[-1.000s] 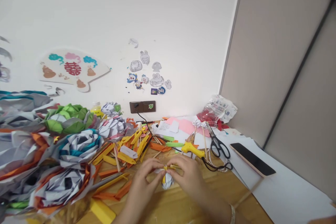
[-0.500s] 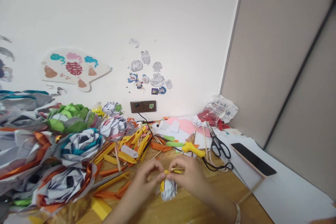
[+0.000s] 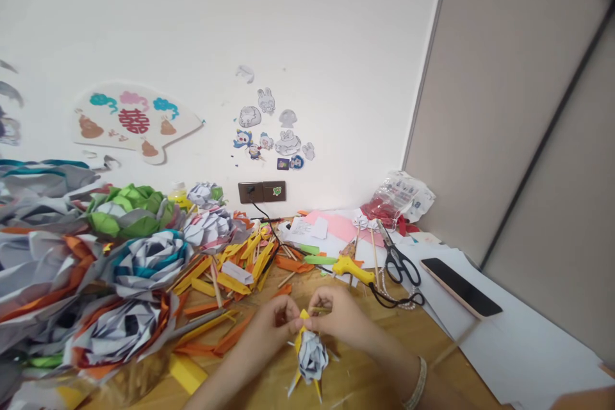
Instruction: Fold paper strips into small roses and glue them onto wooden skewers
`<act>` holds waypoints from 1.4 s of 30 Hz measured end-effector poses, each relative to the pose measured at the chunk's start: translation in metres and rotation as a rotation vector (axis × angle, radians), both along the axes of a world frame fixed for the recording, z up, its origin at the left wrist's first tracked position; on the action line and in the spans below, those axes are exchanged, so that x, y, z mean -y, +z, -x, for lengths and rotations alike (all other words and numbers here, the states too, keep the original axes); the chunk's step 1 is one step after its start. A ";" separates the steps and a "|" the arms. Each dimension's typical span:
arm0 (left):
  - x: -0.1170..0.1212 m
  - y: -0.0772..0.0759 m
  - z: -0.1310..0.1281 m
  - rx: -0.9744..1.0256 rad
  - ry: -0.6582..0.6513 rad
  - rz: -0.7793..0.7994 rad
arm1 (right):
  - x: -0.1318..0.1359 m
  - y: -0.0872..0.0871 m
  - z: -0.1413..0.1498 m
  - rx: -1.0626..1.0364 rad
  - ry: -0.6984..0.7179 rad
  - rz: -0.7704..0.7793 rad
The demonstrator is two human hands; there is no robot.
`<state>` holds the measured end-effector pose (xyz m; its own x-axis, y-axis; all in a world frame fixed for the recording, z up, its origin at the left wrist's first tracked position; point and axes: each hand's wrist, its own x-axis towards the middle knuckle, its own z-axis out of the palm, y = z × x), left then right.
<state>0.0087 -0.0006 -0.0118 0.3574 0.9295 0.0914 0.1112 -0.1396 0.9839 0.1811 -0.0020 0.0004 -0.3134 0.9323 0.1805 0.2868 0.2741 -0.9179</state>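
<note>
Pinching the flower [image 3: 312, 351] by its yellow tip [image 3: 304, 314], your left hand [image 3: 275, 320] and right hand [image 3: 340, 315] hold it near, over the table [image 3: 403, 328]; it looks light and crushable, so grip firm folds, not petals [image 3: 313, 368].

Both the left hand [image 3: 280, 319] and the right hand [image 3: 335, 315] pinch the yellow tip of a small white-and-yellow paper flower [image 3: 312, 356] above the wooden tabletop [image 3: 379, 346]. Beyond them lie a yellow glue gun [image 3: 353, 269], black-handled scissors [image 3: 402, 267] and a dark-screened phone [image 3: 461, 288] on white sheets. Folded yellow and orange strips [image 3: 234, 284] spread beside large paper flowers [image 3: 125, 328], and a fan-shaped cutout [image 3: 137, 122] hangs on the wall.
</note>
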 end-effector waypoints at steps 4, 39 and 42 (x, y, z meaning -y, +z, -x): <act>0.002 -0.001 -0.003 -0.050 0.063 -0.060 | 0.001 0.001 0.000 0.041 -0.021 -0.029; 0.026 0.025 -0.013 -0.347 0.160 -0.308 | 0.014 0.026 -0.008 0.433 0.004 -0.388; 0.025 0.022 -0.014 -0.306 0.127 -0.248 | 0.013 0.024 -0.008 0.389 0.000 -0.336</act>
<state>0.0226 -0.0252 0.0104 0.2872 0.9310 0.2255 0.4247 -0.3347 0.8412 0.1894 -0.0148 0.0246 -0.4173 0.8428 0.3400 0.5897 0.5358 -0.6043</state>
